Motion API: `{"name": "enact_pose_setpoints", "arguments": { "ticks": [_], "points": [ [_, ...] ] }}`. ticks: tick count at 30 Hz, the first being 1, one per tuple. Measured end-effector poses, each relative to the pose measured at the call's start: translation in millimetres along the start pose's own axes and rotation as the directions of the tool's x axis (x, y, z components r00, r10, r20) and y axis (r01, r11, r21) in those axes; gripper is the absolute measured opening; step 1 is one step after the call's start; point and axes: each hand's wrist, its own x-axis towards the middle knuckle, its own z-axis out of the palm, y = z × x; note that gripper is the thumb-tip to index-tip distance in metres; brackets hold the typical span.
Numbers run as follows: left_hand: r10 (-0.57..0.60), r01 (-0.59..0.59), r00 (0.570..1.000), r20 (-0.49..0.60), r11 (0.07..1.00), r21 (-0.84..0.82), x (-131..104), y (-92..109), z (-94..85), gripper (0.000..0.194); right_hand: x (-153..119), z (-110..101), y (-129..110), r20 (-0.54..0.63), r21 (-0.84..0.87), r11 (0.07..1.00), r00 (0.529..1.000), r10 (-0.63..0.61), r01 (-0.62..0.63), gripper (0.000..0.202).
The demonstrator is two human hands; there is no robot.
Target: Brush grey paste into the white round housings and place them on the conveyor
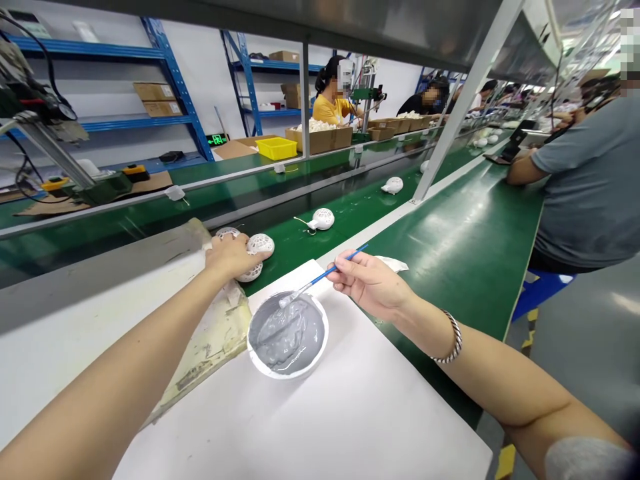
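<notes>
My right hand (pixel 373 283) pinches a thin blue-handled paintbrush (pixel 320 277), its bristles over the near-left part of a white bowl (pixel 326 333). Thick grey paint (pixel 293 337) fills much of that bowl, and the bristle end touches or hovers just above it; I cannot tell which. Out at the conveyor's near edge, my left hand (pixel 227 257) closes around a white openwork ball (pixel 261 244), thumb across its front. Close by, a second openwork ball (pixel 251 273) shows below the hand, and another (pixel 229 232) is partly hidden behind the fingers.
More white pieces (pixel 323 219) with short wires lie along the green conveyor (pixel 350 230). White board (pixel 325 427) covers the table under the bowl. A slanted post (pixel 463 100) rises on the right, near a seated co-worker (pixel 590 173). A yellow bin (pixel 277 148) stands across the line.
</notes>
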Motion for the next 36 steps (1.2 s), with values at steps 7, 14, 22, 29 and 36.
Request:
{"name": "enact_pose_setpoints", "arguments": {
  "ticks": [7,14,22,29,36],
  "points": [
    [-0.009,0.007,1.0,0.008,0.966,0.258,-22,14,-1.8,0.077,2,-2,0,-0.042,0.078,0.996,0.998,0.037,-0.034,0.022],
    [0.002,-0.006,1.0,0.026,0.991,0.136,-36,17,1.2,0.081,0,-1,1,-0.001,0.063,0.997,0.999,0.04,-0.04,0.015],
    [0.025,-0.082,0.989,-0.146,0.914,-0.398,-52,-3,20.0,0.074,0,-4,0,0.082,0.001,1.0,0.996,-0.026,0.026,0.025],
    [-0.115,-0.046,0.991,-0.074,0.232,-0.972,-75,-34,-18.7,0.067,1,-7,3,0.063,-0.003,0.999,0.997,-0.043,0.043,0.024],
    [-0.26,0.013,0.964,-0.055,0.253,-0.967,-121,-67,-4.0,0.043,4,-3,12,0.058,0.013,1.0,0.998,-0.008,0.007,0.02]
  ]
}}
